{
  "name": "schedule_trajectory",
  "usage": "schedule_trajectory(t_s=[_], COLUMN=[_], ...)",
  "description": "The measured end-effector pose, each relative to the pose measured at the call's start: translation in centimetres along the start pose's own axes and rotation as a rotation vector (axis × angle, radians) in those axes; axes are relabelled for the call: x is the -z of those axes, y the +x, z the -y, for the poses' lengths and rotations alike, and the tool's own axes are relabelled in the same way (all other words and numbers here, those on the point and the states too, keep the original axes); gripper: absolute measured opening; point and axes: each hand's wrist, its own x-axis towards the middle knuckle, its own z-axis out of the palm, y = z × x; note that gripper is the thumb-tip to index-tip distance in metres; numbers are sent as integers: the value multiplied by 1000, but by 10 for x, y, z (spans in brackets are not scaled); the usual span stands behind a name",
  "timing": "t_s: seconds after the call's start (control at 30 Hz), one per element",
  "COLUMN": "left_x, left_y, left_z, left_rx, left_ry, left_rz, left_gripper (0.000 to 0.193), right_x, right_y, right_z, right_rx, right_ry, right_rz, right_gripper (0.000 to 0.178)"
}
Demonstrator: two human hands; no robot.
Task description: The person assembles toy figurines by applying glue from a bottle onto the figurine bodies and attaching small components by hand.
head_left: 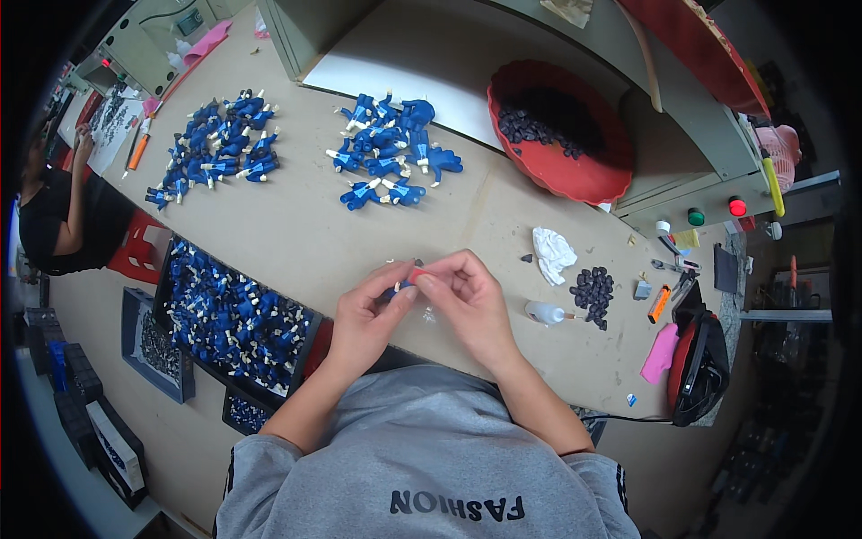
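Close in front of my body, both hands meet over the table's front edge. My left hand (364, 316) pinches a small blue toy figure (400, 287) with cream limbs, mostly covered by the fingers. My right hand (469, 304) is closed at the fingertips against the same figure. Something small and red (417, 276) shows between the right thumb and fingers; its kind I cannot make out. Beyond my hands lie two groups of similar blue figures, one at the middle (382, 148) and one to the left (220, 148).
Right of my hands are a white cloth (553, 255), a small bottle (545, 312) and a pile of dark pieces (593, 295). A red basin (579, 187) holds more dark pieces. Below left, a black crate (305, 368) holds many figures. Another person (67, 207) sits far left.
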Motion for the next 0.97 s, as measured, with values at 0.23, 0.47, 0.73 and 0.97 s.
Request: schedule_trajectory(t_s=[0.23,0.47,0.73,0.97], left_x=[3,5,15,13], left_y=[1,0,5,6], left_z=[-12,-5,-12,-9], left_rx=[83,43,194,58], left_ry=[-21,-54,-220,-116], left_rz=[42,33,26,68], left_gripper=[33,34,34,44], right_x=[5,17,22,28], right_y=[-5,-1,-3,-6], right_z=[-13,-5,-17,-11], right_rx=[0,-77,-66,-122], right_ry=[-37,-1,-139,-5], right_rz=[-3,52,-25,-85], right_gripper=[15,15,15,15])
